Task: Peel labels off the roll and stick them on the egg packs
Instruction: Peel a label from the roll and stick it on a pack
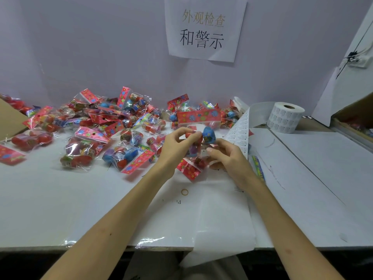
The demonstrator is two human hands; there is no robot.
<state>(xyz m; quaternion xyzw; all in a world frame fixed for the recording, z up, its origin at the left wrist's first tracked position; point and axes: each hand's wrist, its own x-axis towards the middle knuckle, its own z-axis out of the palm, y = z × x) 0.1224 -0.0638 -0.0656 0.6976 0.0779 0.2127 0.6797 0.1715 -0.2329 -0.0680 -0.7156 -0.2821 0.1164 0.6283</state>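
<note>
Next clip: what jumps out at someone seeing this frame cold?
The heap of clear plastic egg packs with red flowered header cards sprawls over the left and middle back of the white table. At centre, the left hand and right hand both grip one such pack, a blue egg at its top. A white roll of labels stands back right, its strip trailing toward the hands; a white paper sign hangs on the wall above.
</note>
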